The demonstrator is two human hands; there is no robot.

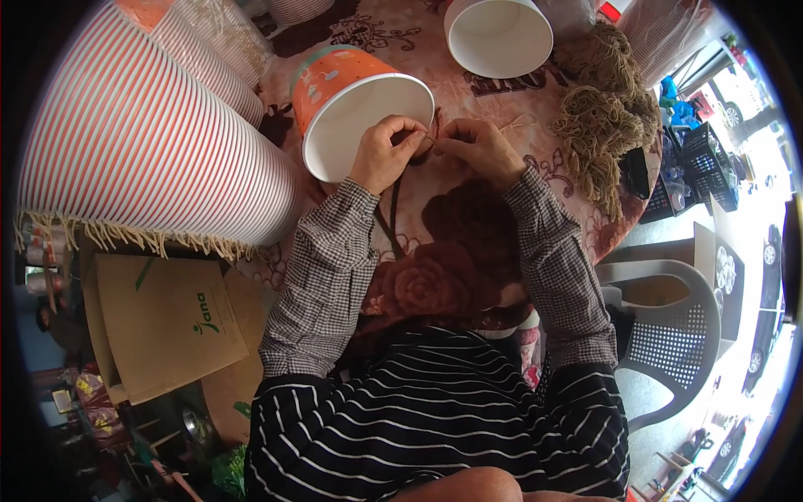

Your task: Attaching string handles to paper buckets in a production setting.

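My left hand (pixel 386 155) and my right hand (pixel 483 151) meet over the table, fingertips pinched together on a thin brown string (pixel 432 139). Just behind my left hand, an orange paper bucket (pixel 347 79) with a white inside lies tipped, its mouth facing me. Part of its rim is hidden by that hand. Off to the right is a heap of loose beige strings (pixel 606 121). A second paper bucket (pixel 502 42), white inside, lies farther back with its opening toward me.
A long stack of nested paper buckets (pixel 167 142) lies at the left, beige string ends hanging below it. The table wears a brown rose-patterned cloth (pixel 485 293). A cardboard box (pixel 171 318) stands at lower left, a grey plastic chair (pixel 669 343) at right.
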